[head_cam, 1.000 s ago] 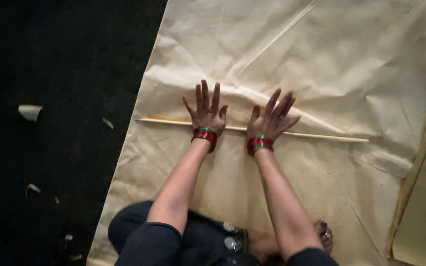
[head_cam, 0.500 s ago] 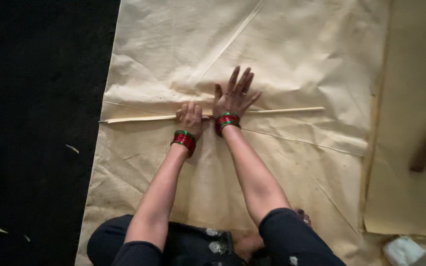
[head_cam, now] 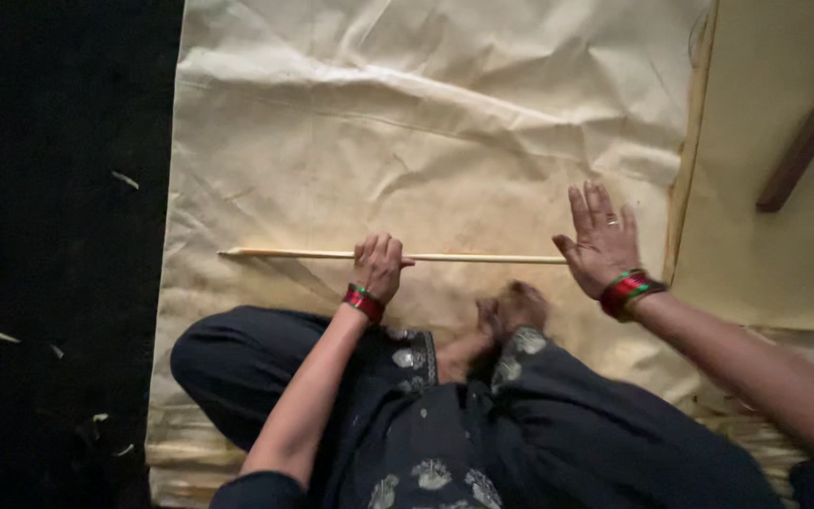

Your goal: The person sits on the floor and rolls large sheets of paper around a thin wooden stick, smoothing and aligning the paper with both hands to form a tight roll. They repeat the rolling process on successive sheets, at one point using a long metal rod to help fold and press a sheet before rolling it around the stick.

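Dark floor (head_cam: 58, 283) bearing one large cream paper sheet (head_cam: 426, 141), creased, with pale scraps scattered at left. One thin wooden stick (head_cam: 313, 254) lies horizontally across the sheet. Left hand (head_cam: 381, 267) is clenched around the stick near its middle. Right hand (head_cam: 601, 240) lies flat, fingers spread, on the sheet at the stick's right end. Each wrist carries red-green bangles.

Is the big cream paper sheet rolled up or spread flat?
Spread flat: the creased paper sheet lies open on the floor, with the thin stick across it.
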